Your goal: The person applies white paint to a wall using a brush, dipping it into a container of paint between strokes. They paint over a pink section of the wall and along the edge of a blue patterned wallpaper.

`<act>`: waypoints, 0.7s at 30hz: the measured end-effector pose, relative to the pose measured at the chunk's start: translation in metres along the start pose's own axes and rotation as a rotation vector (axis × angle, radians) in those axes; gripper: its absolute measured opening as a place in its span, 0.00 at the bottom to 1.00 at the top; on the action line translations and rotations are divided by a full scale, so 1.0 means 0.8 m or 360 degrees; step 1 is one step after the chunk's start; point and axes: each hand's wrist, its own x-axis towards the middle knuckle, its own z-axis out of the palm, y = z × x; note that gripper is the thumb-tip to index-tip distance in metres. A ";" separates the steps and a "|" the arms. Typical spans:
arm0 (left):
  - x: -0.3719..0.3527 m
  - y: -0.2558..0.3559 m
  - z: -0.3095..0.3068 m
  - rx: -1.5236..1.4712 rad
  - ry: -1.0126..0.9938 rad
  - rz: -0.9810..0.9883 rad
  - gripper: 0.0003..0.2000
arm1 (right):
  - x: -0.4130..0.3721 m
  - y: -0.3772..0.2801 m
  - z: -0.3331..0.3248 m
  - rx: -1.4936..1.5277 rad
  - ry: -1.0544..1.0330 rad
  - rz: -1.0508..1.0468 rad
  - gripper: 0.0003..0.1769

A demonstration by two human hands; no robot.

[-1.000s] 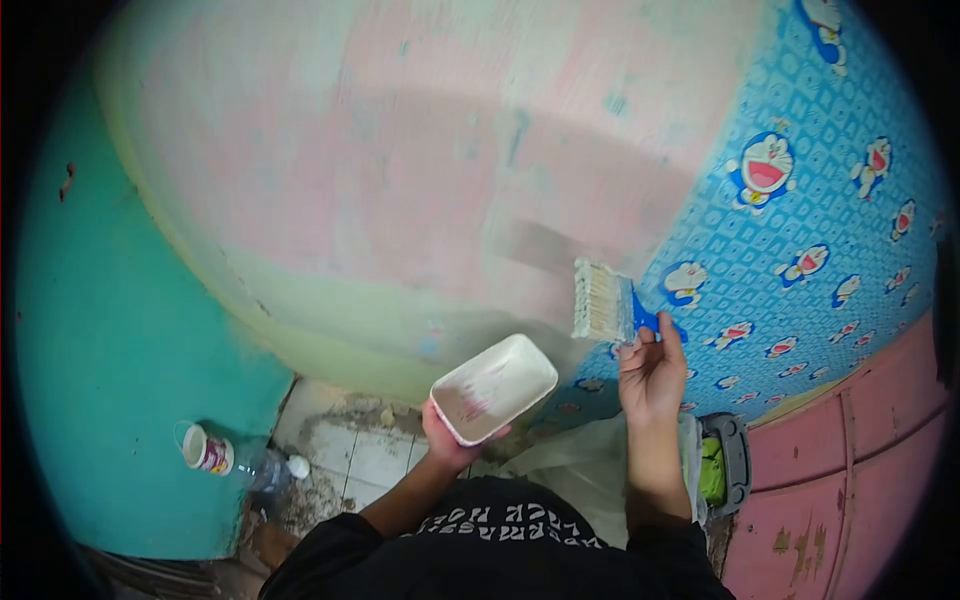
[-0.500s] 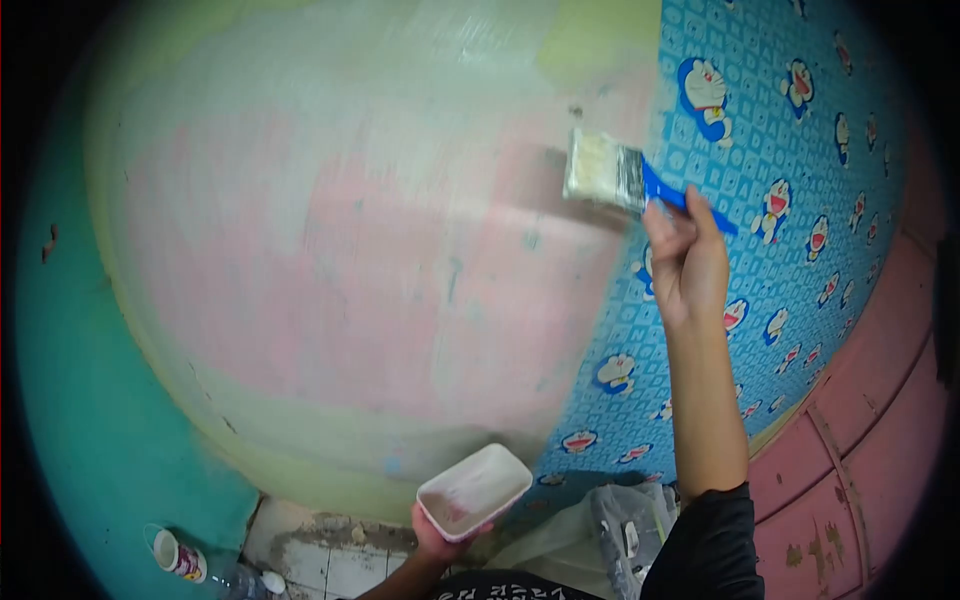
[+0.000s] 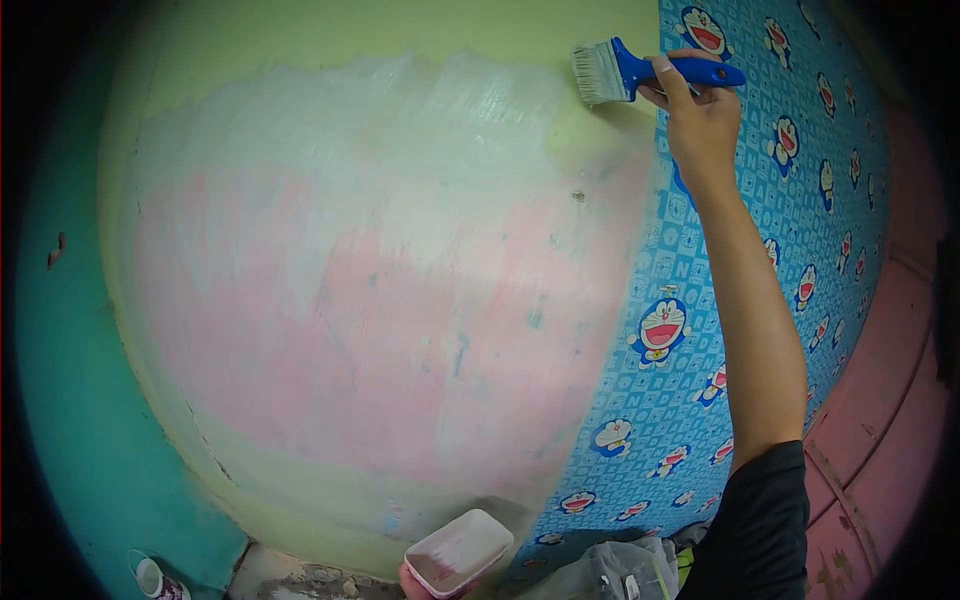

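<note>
My right hand point(image 3: 700, 110) is raised high and grips the blue handle of a flat paint brush point(image 3: 625, 72). Its pale bristles touch the wall point(image 3: 380, 300) near the top, where wet white paint covers pink and pale green patches. At the bottom edge, my left hand point(image 3: 412, 582) holds a white rectangular tray point(image 3: 458, 552) with pinkish paint residue inside; only the fingertips of that hand show.
Blue cartoon-print wallpaper point(image 3: 720, 330) covers the wall to the right of the painted patch. A teal wall point(image 3: 60, 400) stands at the left, a pink panelled surface point(image 3: 890, 400) at the far right. A small cup point(image 3: 152, 577) and a grey bag point(image 3: 620, 575) lie on the floor.
My right hand has carried the brush upward from low on the wall to near its top. The view has tilted up, so the tray and floor sit lower in frame.
</note>
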 end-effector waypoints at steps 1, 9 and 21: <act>0.003 0.002 -0.002 -0.0212 0.0023 -0.0112 0.35 | 0.002 0.006 0.001 -0.0048 -0.0063 -0.0102 0.11; -0.001 -0.017 -0.033 -0.0603 0.0209 -0.0217 0.34 | -0.115 -0.010 0.009 -0.0909 -0.0824 -0.0719 0.16; -0.013 -0.041 -0.037 0.0051 0.0170 -0.0035 0.35 | 0.017 0.029 -0.012 -0.0505 -0.0372 0.0099 0.12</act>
